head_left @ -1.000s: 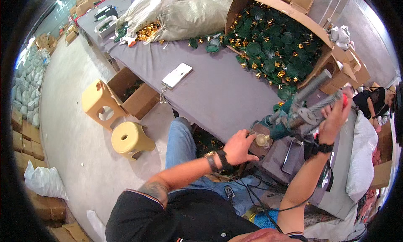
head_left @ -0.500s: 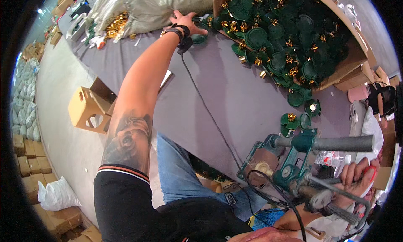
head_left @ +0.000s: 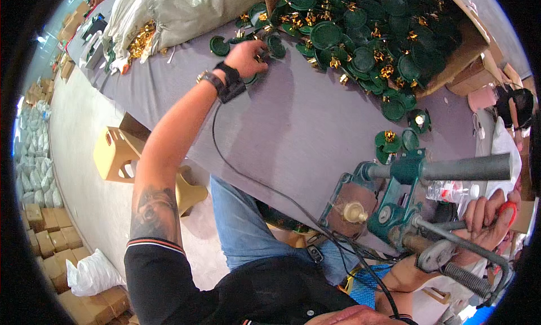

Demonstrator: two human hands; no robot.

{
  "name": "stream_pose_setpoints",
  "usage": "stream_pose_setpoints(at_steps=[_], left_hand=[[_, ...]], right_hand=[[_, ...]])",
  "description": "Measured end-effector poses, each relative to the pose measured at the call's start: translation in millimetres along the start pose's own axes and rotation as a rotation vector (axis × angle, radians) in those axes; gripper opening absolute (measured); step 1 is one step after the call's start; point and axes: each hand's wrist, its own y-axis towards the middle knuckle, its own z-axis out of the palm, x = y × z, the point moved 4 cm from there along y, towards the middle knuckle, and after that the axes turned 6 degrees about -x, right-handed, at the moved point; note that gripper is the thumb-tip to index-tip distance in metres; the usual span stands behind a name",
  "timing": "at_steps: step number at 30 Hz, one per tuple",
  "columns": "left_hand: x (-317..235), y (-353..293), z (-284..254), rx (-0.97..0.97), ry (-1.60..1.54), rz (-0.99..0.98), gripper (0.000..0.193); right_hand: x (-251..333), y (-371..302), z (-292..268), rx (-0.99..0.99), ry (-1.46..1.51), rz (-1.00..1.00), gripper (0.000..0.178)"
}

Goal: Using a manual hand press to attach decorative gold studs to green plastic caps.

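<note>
My left hand [head_left: 246,59] is over the far part of the table with its fingers curled in on a green disc, partly hidden by the hand. Close beside its fingertips lies another green disc [head_left: 275,47], and a loose green disc [head_left: 219,46] lies to its left. At the lower right, my right hand [head_left: 484,218] has its fingers wrapped round the lever [head_left: 445,230] of a green hand press [head_left: 389,209]. Red material covers part of its thumb. Green discs with gold leaf-like pieces [head_left: 389,142] lie just beyond the press.
A tipped cardboard box [head_left: 459,63] spills many green discs over the far right. A white sack [head_left: 174,15] lies at the far left beside gold pieces [head_left: 141,40]. A black cable [head_left: 253,181] crosses the grey tabletop [head_left: 287,133]. A yellow stool [head_left: 115,156] stands left.
My left hand has drawn back from the sack's edge toward me, and its spread fingers have curled in. Discs by the sack now show. My right hand stays at the lever.
</note>
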Motion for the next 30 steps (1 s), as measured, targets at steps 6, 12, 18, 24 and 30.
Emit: stream_pose_setpoints(at_steps=[6, 12, 18, 24, 30], left_hand=[[-125, 9, -11, -0.031, -0.260, 0.158, 0.069], [-186, 117, -28, -0.366, -0.072, -0.052, 0.116], [-192, 166, -27, -0.077, 0.013, -0.231, 0.130], [-148, 153, -9, -0.327, 0.132, 0.123, 0.104], [-149, 93, 14, -0.285, 0.127, 0.301, 0.101]], right_hand=[[3, 3, 1, 0.043, 0.010, -0.017, 0.034], [1, -2, 8, 0.021, 0.049, -0.109, 0.035], [0, -7, 21, -0.027, 0.028, -0.090, 0.036], [8, -6, 26, 0.001, 0.067, -0.100, 0.035], [-5, -1, 20, -0.054, 0.112, -0.057, 0.029]])
